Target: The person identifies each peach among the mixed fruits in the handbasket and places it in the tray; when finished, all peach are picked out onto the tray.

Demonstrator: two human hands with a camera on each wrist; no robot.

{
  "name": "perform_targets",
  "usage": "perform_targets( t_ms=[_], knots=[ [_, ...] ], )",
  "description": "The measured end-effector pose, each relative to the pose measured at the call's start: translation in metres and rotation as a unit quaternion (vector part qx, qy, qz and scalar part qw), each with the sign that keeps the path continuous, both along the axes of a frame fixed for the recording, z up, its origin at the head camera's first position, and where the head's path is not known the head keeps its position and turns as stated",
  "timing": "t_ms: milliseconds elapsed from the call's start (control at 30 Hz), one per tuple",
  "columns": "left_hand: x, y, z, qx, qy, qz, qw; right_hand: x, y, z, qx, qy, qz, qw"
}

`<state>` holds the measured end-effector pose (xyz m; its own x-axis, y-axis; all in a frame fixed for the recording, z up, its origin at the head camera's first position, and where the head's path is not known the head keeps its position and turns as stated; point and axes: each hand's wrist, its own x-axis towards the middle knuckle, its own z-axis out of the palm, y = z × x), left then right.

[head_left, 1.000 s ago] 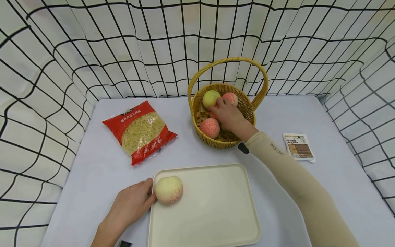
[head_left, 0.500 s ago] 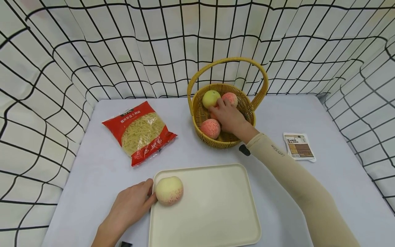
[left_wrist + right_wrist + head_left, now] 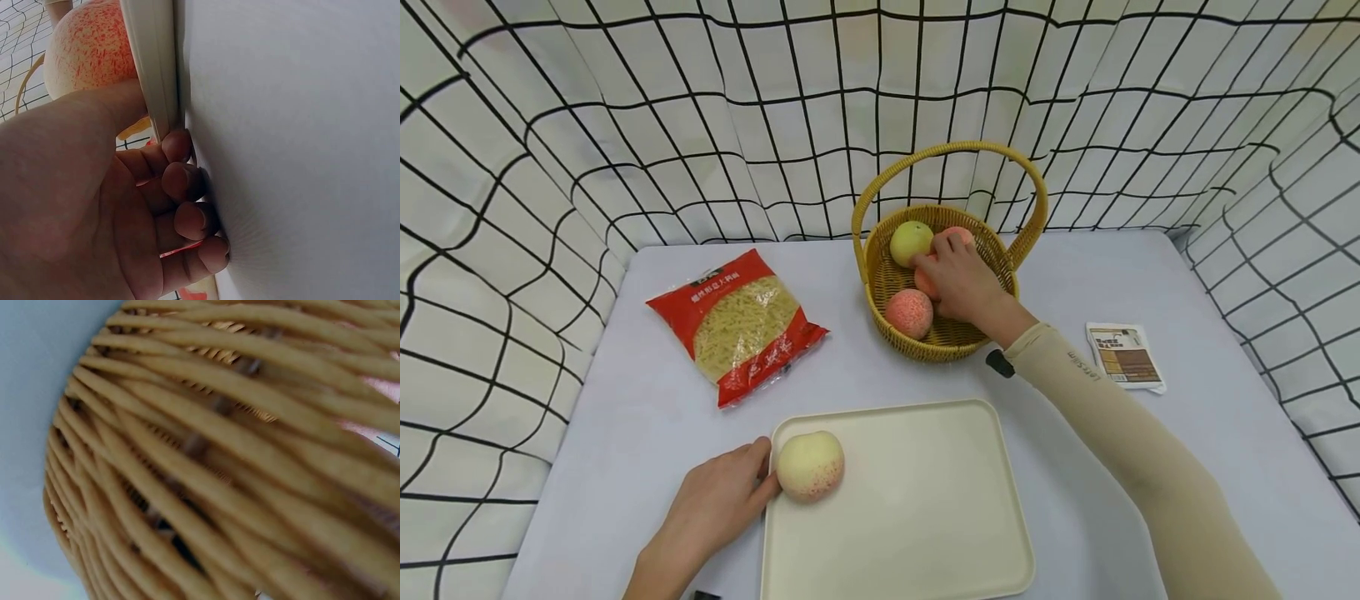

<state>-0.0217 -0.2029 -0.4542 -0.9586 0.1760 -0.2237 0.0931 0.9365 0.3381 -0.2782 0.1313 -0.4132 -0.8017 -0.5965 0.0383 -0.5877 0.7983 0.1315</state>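
My left hand (image 3: 718,500) holds the left rim of the cream tray (image 3: 917,517); in the left wrist view its thumb lies over the rim and its curled fingertips (image 3: 182,182) are low beside it. By that thumb a pale yellow peach (image 3: 810,467) with pink speckles rests in the tray's far left corner. My right hand (image 3: 958,279) reaches into the wicker basket (image 3: 940,352), fingers curled round an orange-pink peach (image 3: 925,282) that they partly cover. Around it lie a yellow-green fruit (image 3: 911,242), a speckled pink peach (image 3: 910,313) and another pink one (image 3: 958,235). In the right wrist view, basket weave (image 3: 206,437) hides the hand.
The basket's tall handle (image 3: 955,148) arches over the fruit. A red bag of pasta (image 3: 748,325) lies at the left, a small white-and-brown packet (image 3: 1125,357) at the right. White walls with black netting (image 3: 820,108) enclose the table.
My right hand has shifted slightly right and toward me inside the basket, and more of the orange-pink peach under its fingers shows. My left hand stays at the tray's rim.
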Motion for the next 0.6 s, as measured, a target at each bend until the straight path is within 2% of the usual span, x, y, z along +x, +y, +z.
perform_targets(
  t_ms=[600],
  knots=[
    [-0.0006, 0.0004, -0.0008, 0.006, -0.006, 0.002, 1.0000, -0.0002, 0.0075, 0.0051, -0.061, -0.047, 0.003, 0.997]
  ],
)
